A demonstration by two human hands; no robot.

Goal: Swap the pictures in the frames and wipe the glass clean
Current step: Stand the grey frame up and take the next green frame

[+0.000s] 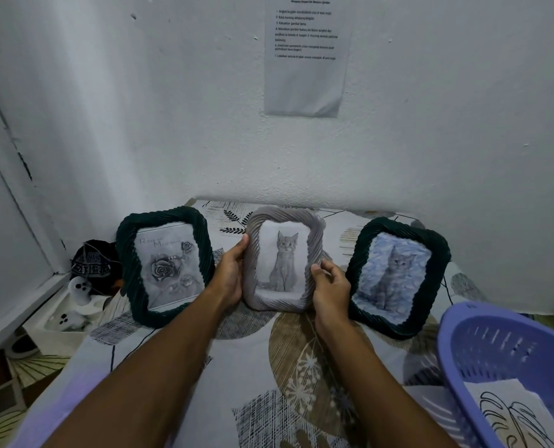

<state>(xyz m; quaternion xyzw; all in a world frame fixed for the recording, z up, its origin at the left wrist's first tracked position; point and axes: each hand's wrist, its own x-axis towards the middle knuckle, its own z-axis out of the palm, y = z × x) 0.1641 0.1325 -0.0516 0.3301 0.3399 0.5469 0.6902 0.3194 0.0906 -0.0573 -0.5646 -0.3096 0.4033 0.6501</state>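
Two hands are holding a grey picture frame (282,258) upright at the table's middle.
Left hand (230,276) and right hand (330,287) are gripping its sides, thumbs in front. Dark green frames are standing on either side: rose picture (164,266) left, cat picture (396,276) right. Purple basket (508,357) is sitting at the right edge.

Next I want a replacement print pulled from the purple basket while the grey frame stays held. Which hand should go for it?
Right, probably. The right hand grips the grey frame on the side nearer the purple basket, which sits at the near right with a leaf print inside. The left hand grips the far edge and could keep hold.
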